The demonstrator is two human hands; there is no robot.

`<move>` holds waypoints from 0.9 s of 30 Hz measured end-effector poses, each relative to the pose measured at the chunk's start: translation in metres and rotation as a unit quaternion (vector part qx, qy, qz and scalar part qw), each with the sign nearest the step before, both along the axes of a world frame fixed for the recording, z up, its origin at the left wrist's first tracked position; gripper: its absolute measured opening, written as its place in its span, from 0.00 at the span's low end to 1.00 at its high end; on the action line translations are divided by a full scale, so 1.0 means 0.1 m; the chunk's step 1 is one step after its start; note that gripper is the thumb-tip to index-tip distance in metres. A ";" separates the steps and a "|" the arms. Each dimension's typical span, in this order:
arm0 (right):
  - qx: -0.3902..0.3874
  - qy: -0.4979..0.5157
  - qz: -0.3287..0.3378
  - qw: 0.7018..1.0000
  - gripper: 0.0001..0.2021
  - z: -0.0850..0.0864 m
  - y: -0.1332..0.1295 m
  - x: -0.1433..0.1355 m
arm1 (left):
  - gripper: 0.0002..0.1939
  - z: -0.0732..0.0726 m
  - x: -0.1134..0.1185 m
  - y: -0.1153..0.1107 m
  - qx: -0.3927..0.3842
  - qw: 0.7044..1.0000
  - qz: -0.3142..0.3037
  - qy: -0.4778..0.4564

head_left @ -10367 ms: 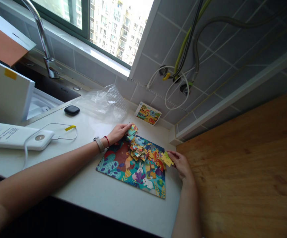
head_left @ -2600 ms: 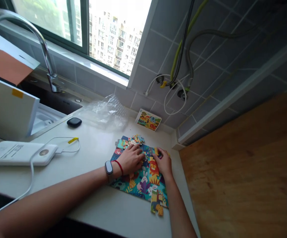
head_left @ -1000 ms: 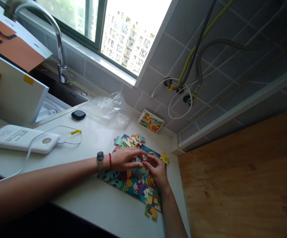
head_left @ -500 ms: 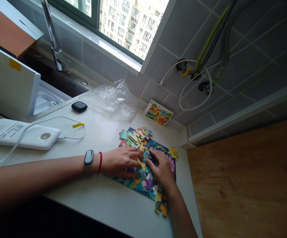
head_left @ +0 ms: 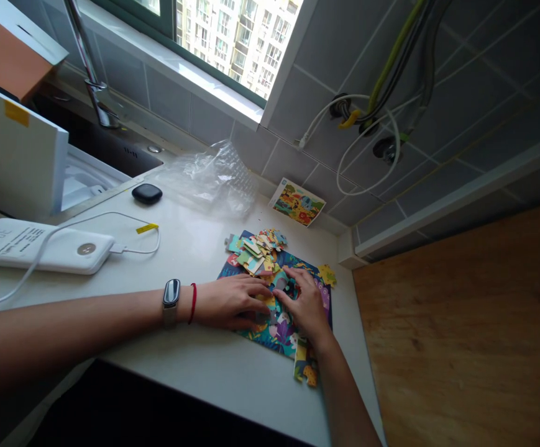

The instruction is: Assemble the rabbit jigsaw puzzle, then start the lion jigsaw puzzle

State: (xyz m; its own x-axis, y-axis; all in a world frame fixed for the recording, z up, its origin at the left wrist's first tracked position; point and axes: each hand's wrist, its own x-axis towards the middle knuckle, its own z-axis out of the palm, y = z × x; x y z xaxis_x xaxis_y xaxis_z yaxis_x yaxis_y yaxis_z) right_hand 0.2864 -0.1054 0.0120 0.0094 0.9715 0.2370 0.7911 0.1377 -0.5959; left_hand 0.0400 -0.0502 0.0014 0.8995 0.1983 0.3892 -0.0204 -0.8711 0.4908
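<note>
A colourful jigsaw puzzle board (head_left: 270, 338) lies on the white counter under both hands. My left hand (head_left: 237, 301), with a watch and a red string at its wrist, rests over the board's left part, fingers stretched apart. From the right comes my right hand (head_left: 307, 305), thumb and fingers curled around a grey-teal puzzle piece (head_left: 279, 280). Loose puzzle pieces (head_left: 256, 251) are heaped on the board's far edge. A yellow puzzle piece (head_left: 327, 275) lies at the right corner, and joined puzzle pieces (head_left: 305, 366) stick out at the near edge.
Against the tiled wall leans a picture card (head_left: 298, 203). Crumpled clear plastic wrap (head_left: 214, 180) lies left of it, near a black case (head_left: 147, 194). A white power bank (head_left: 41, 247) with a cable sits at left, before the sink (head_left: 106, 146) and a white box (head_left: 18, 155).
My right hand's fingers have drawn closer around the grey-teal piece, and my left hand has shifted slightly rightward. The whole view has tilted a little.
</note>
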 end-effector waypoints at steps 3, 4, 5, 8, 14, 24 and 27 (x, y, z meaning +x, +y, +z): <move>0.004 0.035 -0.015 0.999 0.22 0.03 0.00 -0.01 | 0.14 0.01 0.01 0.00 0.003 1.000 0.010 -0.011; 0.003 0.054 -0.020 0.998 0.21 0.03 0.00 -0.01 | 0.13 0.00 0.01 0.00 0.004 1.000 0.015 -0.014; 0.000 0.073 -0.026 0.997 0.20 0.03 0.00 0.00 | 0.12 0.00 0.01 0.00 0.006 1.000 0.021 -0.014; 0.003 0.116 -0.049 0.992 0.20 0.01 0.01 0.05 | 0.14 -0.04 0.01 0.00 0.015 0.999 0.050 -0.012; -0.089 0.205 -0.069 0.972 0.21 -0.02 0.00 0.14 | 0.17 -0.04 -0.02 0.03 0.039 0.997 0.070 0.004; -0.161 0.073 0.029 0.984 0.16 0.20 -0.10 0.19 | 0.18 -0.05 0.04 -0.07 -0.006 0.991 0.131 0.023; -0.167 0.080 0.036 0.982 0.16 0.20 -0.11 0.24 | 0.17 -0.06 0.08 -0.15 -0.020 0.985 0.168 0.028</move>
State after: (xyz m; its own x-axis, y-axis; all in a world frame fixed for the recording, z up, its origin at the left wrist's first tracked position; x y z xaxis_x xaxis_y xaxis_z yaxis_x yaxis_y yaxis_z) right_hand 0.3100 -0.1165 0.0319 -0.0515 0.9942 -0.0940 0.6783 -0.0342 -0.7340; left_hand 0.0475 -0.0654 -0.0043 0.8008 0.5023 0.3261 0.2941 -0.8042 0.5165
